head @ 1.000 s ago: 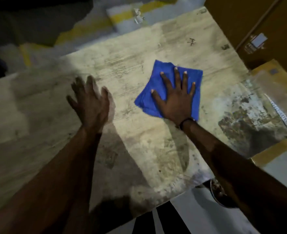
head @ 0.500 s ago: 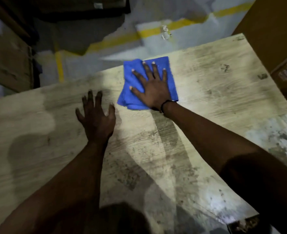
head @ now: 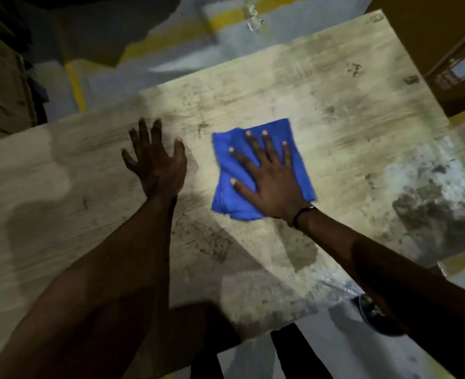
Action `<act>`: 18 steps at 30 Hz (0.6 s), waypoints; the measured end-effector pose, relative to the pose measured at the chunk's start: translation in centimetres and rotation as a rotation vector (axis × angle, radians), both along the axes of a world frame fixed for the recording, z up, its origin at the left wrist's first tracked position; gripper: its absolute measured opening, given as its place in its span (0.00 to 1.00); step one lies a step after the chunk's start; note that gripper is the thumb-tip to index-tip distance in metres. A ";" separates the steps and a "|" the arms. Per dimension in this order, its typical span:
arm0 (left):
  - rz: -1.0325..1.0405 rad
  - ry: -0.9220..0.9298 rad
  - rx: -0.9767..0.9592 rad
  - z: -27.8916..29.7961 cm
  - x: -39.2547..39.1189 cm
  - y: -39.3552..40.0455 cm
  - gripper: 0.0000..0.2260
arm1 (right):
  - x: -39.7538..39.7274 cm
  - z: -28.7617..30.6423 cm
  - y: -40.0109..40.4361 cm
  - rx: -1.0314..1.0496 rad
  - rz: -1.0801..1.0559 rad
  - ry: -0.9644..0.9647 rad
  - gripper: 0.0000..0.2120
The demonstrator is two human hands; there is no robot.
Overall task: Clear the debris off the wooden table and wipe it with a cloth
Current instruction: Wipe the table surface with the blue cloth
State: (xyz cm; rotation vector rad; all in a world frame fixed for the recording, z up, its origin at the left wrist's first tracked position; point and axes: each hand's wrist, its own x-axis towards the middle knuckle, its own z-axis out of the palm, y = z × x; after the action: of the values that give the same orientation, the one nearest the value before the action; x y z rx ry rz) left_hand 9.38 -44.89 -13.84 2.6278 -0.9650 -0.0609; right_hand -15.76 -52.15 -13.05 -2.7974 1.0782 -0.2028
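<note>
A folded blue cloth (head: 298, 149) lies flat on the worn, stained wooden table (head: 280, 86), near its middle. My right hand (head: 269, 179) presses down on the cloth with straight, spread fingers. My left hand (head: 157, 162) rests flat on the bare wood just left of the cloth, fingers spread, holding nothing. A patch of white and dark grime (head: 428, 195) covers the table's right side. Two small dark bits (head: 354, 69) sit near the far right corner.
A dark bowl with debris (head: 373, 313) sits below the table's near right edge, partly hidden by my right arm. Brown cabinets (head: 428, 34) stand at the far right and wooden furniture (head: 1, 86) at the far left. The floor beyond has yellow stripes (head: 225, 17).
My right hand slid the cloth from the table's middle out to the far edge and back toward me to the middle. My left hand stayed flat on the wood.
</note>
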 end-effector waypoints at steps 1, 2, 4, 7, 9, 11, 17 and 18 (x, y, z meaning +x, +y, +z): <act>-0.015 0.012 -0.010 0.0 0.2 0.2 0.29 | -0.7 0.1 0.7 0.008 0.072 0.001 0.32; -0.031 0.029 -0.027 0.1 0.3 0.4 0.29 | -1.6 0.4 0.9 0.013 0.100 -0.001 0.32; -0.060 0.078 -0.062 0.3 0.5 0.7 0.27 | -3.9 0.7 1.1 -0.002 -0.002 0.005 0.31; -0.121 0.117 -0.052 1.0 0.7 1.0 0.25 | -7.5 0.7 3.3 -0.041 -0.342 0.044 0.31; -0.224 0.091 -0.002 1.0 1.1 2.0 0.27 | -8.2 0.8 7.3 -0.033 -0.532 0.049 0.32; -0.364 0.029 0.053 0.7 1.6 3.7 0.29 | -7.7 0.9 12.0 0.001 -0.550 0.069 0.32; -0.426 -0.069 0.104 0.6 2.6 12.7 0.28 | -7.6 1.2 18.1 0.051 -0.179 0.027 0.31; -0.410 -0.075 0.105 0.5 3.2 14.2 0.28 | -7.1 1.1 18.0 0.033 -0.241 0.039 0.31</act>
State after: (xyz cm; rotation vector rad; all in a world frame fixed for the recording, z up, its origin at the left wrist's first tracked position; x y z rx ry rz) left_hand 12.58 -30.73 -13.30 2.4939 -1.5512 -0.1146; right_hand -22.88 -34.14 -11.91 -2.6476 1.4140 -0.1541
